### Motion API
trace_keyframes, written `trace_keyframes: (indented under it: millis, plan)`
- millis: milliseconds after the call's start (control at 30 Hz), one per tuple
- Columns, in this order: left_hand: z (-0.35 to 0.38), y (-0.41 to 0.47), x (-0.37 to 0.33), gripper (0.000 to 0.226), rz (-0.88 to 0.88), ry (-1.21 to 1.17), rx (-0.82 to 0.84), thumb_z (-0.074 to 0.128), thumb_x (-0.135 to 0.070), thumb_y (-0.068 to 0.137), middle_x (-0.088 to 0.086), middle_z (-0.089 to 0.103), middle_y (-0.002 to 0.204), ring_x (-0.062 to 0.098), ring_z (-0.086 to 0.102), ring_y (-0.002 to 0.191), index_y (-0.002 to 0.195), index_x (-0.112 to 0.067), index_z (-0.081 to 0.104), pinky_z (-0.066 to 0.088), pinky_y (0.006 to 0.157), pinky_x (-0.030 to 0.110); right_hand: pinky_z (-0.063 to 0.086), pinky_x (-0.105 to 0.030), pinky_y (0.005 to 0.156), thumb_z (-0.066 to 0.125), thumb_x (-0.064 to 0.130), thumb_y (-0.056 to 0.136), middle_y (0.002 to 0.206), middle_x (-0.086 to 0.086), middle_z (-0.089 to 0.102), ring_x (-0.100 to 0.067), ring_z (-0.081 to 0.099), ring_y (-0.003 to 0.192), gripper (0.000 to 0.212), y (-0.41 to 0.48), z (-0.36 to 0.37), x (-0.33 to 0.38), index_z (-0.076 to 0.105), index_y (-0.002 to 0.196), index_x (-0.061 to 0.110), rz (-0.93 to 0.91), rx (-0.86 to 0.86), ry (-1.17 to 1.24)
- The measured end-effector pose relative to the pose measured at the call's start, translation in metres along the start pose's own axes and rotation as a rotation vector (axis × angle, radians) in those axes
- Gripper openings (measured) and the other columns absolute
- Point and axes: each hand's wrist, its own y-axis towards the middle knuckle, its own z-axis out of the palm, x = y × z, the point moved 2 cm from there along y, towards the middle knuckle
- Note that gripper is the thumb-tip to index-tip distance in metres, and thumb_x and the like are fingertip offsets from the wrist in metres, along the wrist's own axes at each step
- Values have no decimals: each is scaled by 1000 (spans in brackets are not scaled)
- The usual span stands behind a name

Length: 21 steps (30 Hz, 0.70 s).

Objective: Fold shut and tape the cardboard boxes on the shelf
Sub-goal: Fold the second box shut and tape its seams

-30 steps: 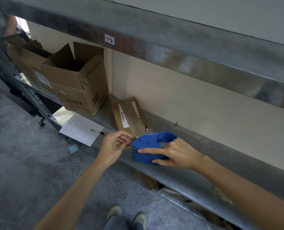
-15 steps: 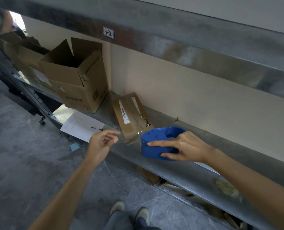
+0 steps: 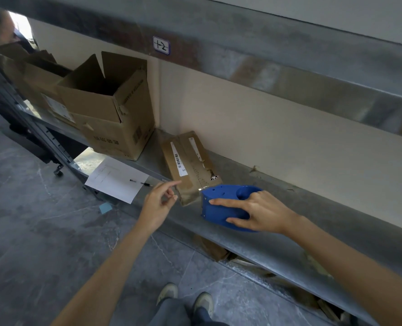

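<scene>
The small flat brown cardboard box (image 3: 190,165) lies closed on the grey metal shelf (image 3: 277,234), and a glossy strip of tape seems to run along its top. The right hand (image 3: 262,212) grips the blue plastic tape dispenser (image 3: 221,203) at the box's near end. The left hand (image 3: 158,203) hovers just beside it, index finger out, holding nothing visible.

The large open cardboard box (image 3: 108,109) still has its flaps up, as do the dim boxes further left (image 3: 37,74), so most of the work remains. Whether tape still joins the dispenser to the box is hard to make out.
</scene>
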Motion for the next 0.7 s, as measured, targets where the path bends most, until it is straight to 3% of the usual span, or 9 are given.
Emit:
trace_keyframes:
  millis: [300,433,567,700]
  plan:
    - [13,2,5,44,65,15,-102,70,9,82,-1,54,98,1,54,87,119,-15,68,45,76,9,38,-28,51,36,52,101,54,1,44,-12,39,48,59,5,3,1,-4,144,55,33,19,16]
    - [21,1,7,43,80,-14,-162,76,8,77,3,45,129,9,57,87,115,-11,69,48,81,9,42,-29,54,33,53,101,59,2,49,-12,43,51,60,4,7,-1,-11,142,56,54,49,1]
    - [24,5,7,42,109,11,-172,78,2,76,1,45,138,12,60,91,113,-16,69,54,88,27,47,-32,55,33,53,101,61,4,48,-12,44,52,60,4,8,-3,-13,141,57,80,58,3]
    - [27,7,8,40,128,266,-236,80,-18,76,-7,52,137,19,44,122,113,-27,68,41,98,38,42,-28,53,36,52,101,64,6,52,-10,44,52,61,2,10,-3,-8,142,56,80,38,1]
